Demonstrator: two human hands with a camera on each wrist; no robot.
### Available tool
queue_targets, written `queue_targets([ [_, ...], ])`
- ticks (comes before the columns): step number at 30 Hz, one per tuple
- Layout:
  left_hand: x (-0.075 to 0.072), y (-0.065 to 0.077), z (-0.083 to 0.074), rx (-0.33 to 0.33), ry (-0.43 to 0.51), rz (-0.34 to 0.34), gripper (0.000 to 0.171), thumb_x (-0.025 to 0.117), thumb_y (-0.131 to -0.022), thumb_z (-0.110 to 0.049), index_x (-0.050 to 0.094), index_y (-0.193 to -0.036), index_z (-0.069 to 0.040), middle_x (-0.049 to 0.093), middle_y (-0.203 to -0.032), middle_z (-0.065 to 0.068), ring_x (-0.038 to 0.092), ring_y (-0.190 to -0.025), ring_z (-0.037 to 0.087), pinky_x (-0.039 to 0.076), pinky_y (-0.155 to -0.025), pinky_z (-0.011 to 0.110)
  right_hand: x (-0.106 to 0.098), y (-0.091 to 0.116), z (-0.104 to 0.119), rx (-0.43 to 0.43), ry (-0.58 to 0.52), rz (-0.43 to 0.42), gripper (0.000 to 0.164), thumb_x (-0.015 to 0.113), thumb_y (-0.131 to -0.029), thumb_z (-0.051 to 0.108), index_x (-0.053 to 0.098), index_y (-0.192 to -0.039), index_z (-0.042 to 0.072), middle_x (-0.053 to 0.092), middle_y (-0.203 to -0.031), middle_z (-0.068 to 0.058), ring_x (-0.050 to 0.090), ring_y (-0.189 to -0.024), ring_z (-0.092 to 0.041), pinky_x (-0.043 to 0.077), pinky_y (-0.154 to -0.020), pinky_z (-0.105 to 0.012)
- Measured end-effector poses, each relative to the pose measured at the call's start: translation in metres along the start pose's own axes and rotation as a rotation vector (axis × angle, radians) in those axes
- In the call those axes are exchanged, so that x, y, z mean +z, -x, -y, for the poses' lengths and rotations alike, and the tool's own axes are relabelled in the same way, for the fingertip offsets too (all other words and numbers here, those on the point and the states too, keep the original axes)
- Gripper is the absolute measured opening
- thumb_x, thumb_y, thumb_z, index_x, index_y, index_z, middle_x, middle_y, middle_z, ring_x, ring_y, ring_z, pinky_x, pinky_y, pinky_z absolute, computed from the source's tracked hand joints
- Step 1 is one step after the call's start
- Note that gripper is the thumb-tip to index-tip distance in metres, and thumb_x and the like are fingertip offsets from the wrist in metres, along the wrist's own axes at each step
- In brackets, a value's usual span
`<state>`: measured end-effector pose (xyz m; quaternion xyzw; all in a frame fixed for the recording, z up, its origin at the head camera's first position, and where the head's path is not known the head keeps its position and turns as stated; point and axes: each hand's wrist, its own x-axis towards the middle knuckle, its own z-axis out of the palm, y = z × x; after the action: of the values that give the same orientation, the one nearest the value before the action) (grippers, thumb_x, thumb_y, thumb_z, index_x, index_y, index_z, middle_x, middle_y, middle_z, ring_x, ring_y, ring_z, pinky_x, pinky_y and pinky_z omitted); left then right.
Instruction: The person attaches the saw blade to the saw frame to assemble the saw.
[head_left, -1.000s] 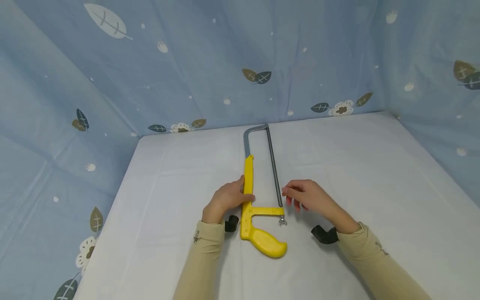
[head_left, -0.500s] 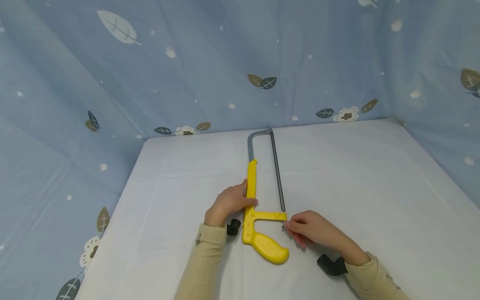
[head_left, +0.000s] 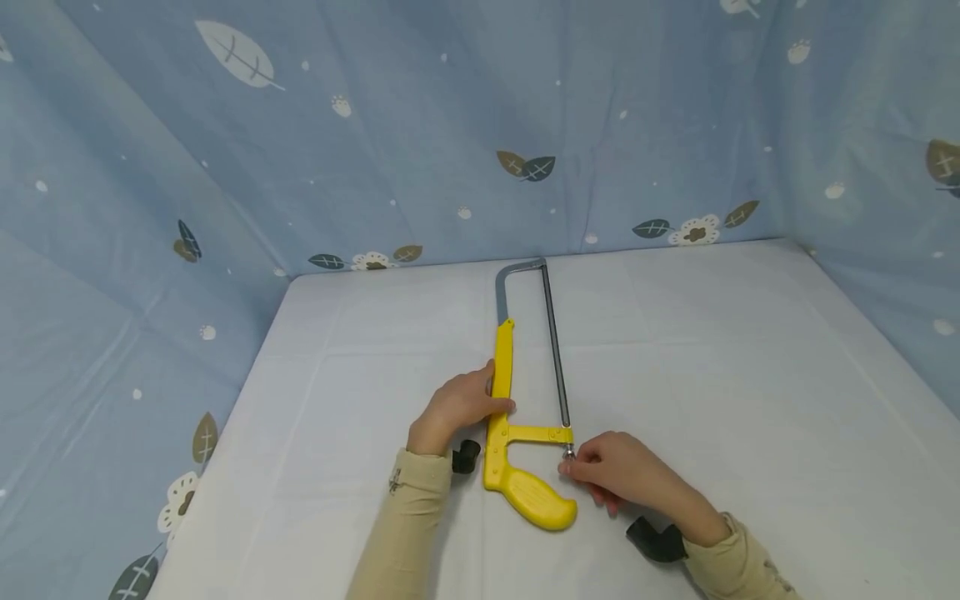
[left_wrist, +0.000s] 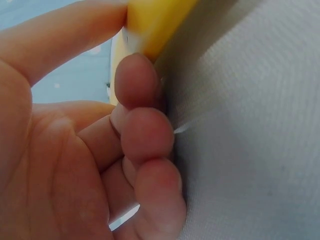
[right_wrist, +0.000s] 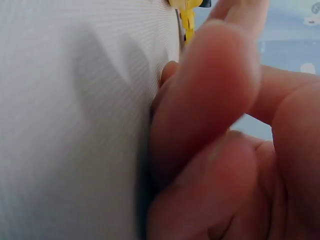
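A hacksaw (head_left: pixel 540 500) with a yellow handle and yellow-and-grey frame lies flat on the white cloth, its dark blade (head_left: pixel 556 350) on the right side. My left hand (head_left: pixel 456 404) grips the yellow part of the frame, thumb across the top; in the left wrist view the yellow frame (left_wrist: pixel 157 22) meets the thumb and fingers. At the blade's near end, thumb and forefinger of my right hand (head_left: pixel 626 468) pinch the small metal wing nut (head_left: pixel 568 452), mostly covered by the fingertips. The right wrist view shows curled fingers and a bit of the yellow saw (right_wrist: pixel 187 20), with the nut hidden.
White cloth covers the table (head_left: pixel 375 325). A blue curtain (head_left: pixel 420 125) with leaf prints rises behind and along both sides. Black pieces (head_left: pixel 656 540) stick out at both wrists by the sleeves.
My right hand has moved from beside the blade down to the wing nut and now pinches it. The left hand keeps its grip on the frame. The head view has shifted slightly.
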<state>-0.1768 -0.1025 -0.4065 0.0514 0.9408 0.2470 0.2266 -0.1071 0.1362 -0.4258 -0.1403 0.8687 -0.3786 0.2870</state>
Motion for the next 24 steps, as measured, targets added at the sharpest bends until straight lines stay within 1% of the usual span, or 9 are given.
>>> queue_targets([
  [4,0.001,-0.001,0.0,-0.001,-0.007,0.0,0.08,0.059,-0.081,-0.045,0.021,-0.143,-0.011,0.04,-0.135,0.007,0.044,-0.113,0.02,0.034,-0.093,0.039,0.001,0.0,0.0,0.009,0.023,-0.033,0.043,0.055,-0.081,0.05,0.056,-0.061,0.013,0.048,-0.043,0.003,0.049,-0.035,-0.015,0.041,-0.039,-0.031],
  [9,0.001,-0.002,0.001,-0.006,-0.009,-0.007,0.081,0.059,-0.08,-0.045,0.022,-0.143,-0.011,0.041,-0.135,0.007,0.044,-0.113,0.02,0.034,-0.092,0.039,0.001,0.0,0.003,0.033,0.059,-0.046,0.045,0.053,-0.08,0.055,0.056,-0.062,0.013,0.049,-0.044,0.002,0.048,-0.035,-0.016,0.04,-0.039,-0.03],
  [12,0.001,-0.002,0.002,-0.006,-0.008,-0.01,0.081,0.059,-0.08,-0.046,0.022,-0.143,-0.011,0.04,-0.135,0.007,0.043,-0.115,0.021,0.034,-0.093,0.04,0.002,0.001,0.006,0.036,0.097,-0.062,0.046,0.052,-0.081,0.055,0.055,-0.061,0.014,0.048,-0.042,0.003,0.048,-0.035,-0.016,0.038,-0.04,-0.029],
  [16,0.001,-0.002,0.003,-0.004,-0.008,-0.011,0.081,0.059,-0.08,-0.046,0.022,-0.143,-0.011,0.04,-0.136,0.007,0.042,-0.118,0.022,0.033,-0.094,0.04,0.003,0.001,0.011,0.036,0.148,-0.077,0.044,0.05,-0.084,0.051,0.054,-0.06,0.014,0.047,-0.041,0.004,0.048,-0.036,-0.015,0.037,-0.041,-0.028],
  [20,0.001,-0.002,0.003,-0.005,-0.008,-0.009,0.081,0.059,-0.08,-0.046,0.022,-0.143,-0.011,0.04,-0.135,0.007,0.042,-0.116,0.021,0.033,-0.093,0.04,0.004,-0.001,0.017,0.055,0.24,-0.079,0.047,0.049,-0.083,0.054,0.054,-0.057,0.015,0.045,-0.04,0.004,0.045,-0.037,-0.014,0.035,-0.043,-0.027],
  [24,0.002,-0.001,0.003,0.001,0.0,-0.008,0.081,0.059,-0.08,-0.045,0.022,-0.143,-0.011,0.041,-0.135,0.007,0.042,-0.116,0.022,0.033,-0.094,0.04,0.004,-0.003,0.02,0.074,0.344,-0.085,0.051,0.05,-0.08,0.058,0.053,-0.052,0.016,0.039,-0.038,0.007,0.041,-0.035,-0.012,0.031,-0.042,-0.025],
])
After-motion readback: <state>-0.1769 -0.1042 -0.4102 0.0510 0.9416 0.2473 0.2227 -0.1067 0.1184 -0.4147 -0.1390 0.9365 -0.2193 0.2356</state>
